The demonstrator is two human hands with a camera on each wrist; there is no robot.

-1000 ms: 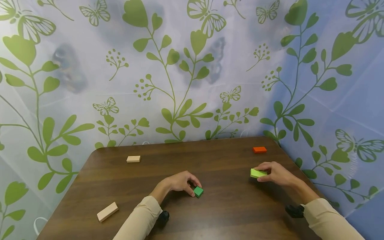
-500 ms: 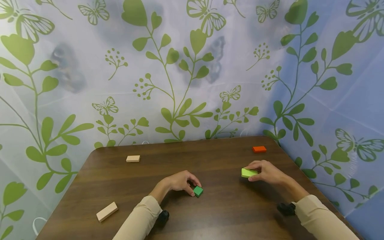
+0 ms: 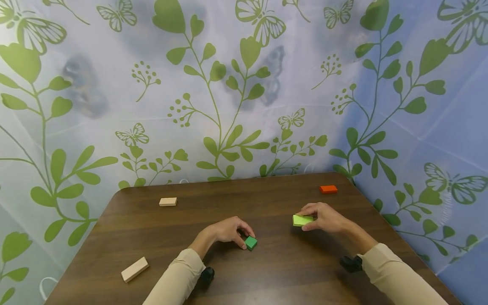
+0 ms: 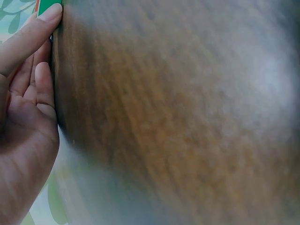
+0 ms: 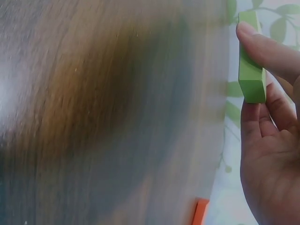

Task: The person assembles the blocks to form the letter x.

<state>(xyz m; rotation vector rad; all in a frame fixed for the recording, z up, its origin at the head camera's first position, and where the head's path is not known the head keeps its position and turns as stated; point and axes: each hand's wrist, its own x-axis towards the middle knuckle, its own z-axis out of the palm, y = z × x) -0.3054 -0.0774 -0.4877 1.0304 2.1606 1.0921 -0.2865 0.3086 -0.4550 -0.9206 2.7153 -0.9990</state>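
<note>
In the head view my left hand (image 3: 227, 231) rests low over the middle of the table and pinches a dark green wooden block (image 3: 251, 242) between thumb and fingertips. Only a corner of that green block (image 4: 47, 4) shows at the top of the left wrist view, under the thumb. My right hand (image 3: 327, 218) holds a lime green wooden block (image 3: 302, 220) by its sides, right of the dark green one and a little above the tabletop. The right wrist view shows the lime block (image 5: 251, 70) with the thumb across its face and fingers behind it.
On the brown table (image 3: 213, 288), an orange-red block (image 3: 328, 189) lies at the back right. One plain wooden block (image 3: 168, 201) lies at the back left, another (image 3: 135, 269) at the front left. A leaf-patterned curtain (image 3: 213, 84) hangs behind the table.
My right hand has carried the lime green block leftward, closer to the dark green block. The left hand has stayed in place with its block.
</note>
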